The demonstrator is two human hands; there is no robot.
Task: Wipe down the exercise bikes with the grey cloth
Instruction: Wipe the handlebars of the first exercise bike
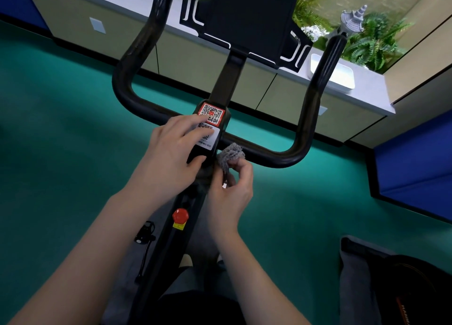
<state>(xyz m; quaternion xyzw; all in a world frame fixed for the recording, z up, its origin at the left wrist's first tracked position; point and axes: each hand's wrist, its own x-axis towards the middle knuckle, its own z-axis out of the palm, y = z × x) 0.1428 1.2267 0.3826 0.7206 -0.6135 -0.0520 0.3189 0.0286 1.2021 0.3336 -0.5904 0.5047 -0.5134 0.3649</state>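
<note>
While the left hand (168,158) rests, fingers nearly straight and slightly apart, on the exercise bike's (171,239) QR-code stickers (212,113), the right hand (232,192) pinches the bunched grey cloth (228,157) against the handlebar (276,157) beside the stem.

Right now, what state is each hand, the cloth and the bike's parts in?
Left hand, rests on the stem block, fingers over the white QR sticker.
Right hand, pinches the grey cloth.
Grey cloth, bunched, against the handlebar beside the stem block.
Red QR sticker, uncovered.
Red knob, untouched.
Console panel, dark.
</note>
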